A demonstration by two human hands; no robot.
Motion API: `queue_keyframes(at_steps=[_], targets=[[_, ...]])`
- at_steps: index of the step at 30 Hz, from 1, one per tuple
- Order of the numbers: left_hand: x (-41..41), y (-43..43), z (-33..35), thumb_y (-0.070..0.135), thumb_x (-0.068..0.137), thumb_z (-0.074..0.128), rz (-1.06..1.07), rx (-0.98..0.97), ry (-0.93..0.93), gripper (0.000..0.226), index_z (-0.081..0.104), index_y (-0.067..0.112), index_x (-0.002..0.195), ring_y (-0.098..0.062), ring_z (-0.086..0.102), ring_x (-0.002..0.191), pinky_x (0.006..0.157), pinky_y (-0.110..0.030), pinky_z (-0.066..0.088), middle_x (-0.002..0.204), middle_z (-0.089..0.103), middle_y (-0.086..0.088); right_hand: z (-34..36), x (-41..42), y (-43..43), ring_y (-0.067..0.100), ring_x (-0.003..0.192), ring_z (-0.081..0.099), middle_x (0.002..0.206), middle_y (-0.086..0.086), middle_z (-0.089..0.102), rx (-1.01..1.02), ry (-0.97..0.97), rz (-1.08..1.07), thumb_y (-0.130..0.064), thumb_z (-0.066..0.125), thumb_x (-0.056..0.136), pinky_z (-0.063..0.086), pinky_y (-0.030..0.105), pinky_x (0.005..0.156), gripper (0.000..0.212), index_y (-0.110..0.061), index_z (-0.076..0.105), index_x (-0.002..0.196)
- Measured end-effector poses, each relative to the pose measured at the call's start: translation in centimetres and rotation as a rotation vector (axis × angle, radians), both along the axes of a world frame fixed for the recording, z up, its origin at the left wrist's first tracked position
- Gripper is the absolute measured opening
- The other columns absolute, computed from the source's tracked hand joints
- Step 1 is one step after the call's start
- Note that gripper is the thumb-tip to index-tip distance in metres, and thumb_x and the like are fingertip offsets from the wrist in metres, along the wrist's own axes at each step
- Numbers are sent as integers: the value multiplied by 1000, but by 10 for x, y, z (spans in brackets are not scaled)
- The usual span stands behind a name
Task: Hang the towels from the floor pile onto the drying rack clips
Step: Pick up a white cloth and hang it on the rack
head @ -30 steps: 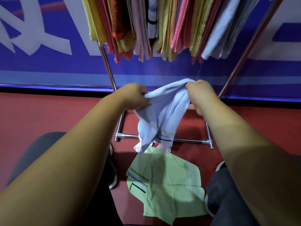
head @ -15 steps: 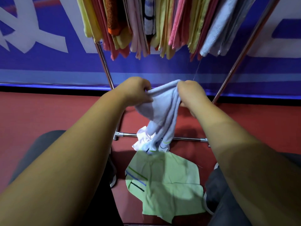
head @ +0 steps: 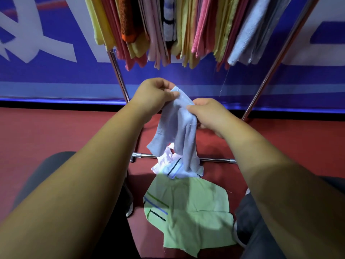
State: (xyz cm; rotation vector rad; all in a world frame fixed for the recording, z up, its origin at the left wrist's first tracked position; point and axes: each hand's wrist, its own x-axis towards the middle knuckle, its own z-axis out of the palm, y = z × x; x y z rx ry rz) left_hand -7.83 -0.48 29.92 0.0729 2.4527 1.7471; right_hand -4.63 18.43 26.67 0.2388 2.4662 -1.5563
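Facing a blue banner [head: 56, 81] with white lettering, above a red floor [head: 46, 131]. Standing before that banner, a steel rack [head: 277, 58], legs splayed, low crossbar [head: 214, 160] near the floor's far edge, crammed up top with hung towels [head: 186, 28] in yellow, pink, orange and grey. Lying flat on the floor, nearer than the crossbar, a green towel [head: 192, 212], striped along its left side. Held in the air over the crossbar, below the hung towels and apart from them, a blue towel [head: 184, 131], bunched and drooping, striped lower end level with the green towel's far edge; contact there not clear. Pinching its top corner between thumb and fingers, the left hand [head: 155, 96], the higher of the two. Gripping the cloth just below and to the right, the right hand [head: 209, 113], fingers curled round a fold. Peeping out at the blue towel's lower end, a pale pink cloth [head: 165, 161]; cannot tell whether lying on the floor. Just left of the green towel, a dark shoe [head: 129, 206].
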Motion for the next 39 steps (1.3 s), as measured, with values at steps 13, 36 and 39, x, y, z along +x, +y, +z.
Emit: queue_keyframes(at_steps=[13,36,39], targets=[[-1,7,-6,20,97,76,-73,-99,120,10,81,11,101,1,61,63,65,-16,49,76,75,9,6,2,-4,16,65,58,75,4,63,-173,124,32,-29,74,98,58,34,63,20,-9,69,96],[-6,-23,-1,70,78,80,-100,-605,-220,60,76,17,107,-24,68,88,80,-35,54,98,73,-2,29,0,63,21,133,60,134,0,67,445,-65,-551,-16,60,105,49,29,101,27,-14,67,131],[-5,-23,-5,85,60,80,-48,-409,-311,78,81,18,100,-37,75,88,89,-52,64,94,78,-14,36,-2,61,27,134,60,135,7,66,464,-89,-531,-7,53,105,47,31,97,29,-5,65,131]])
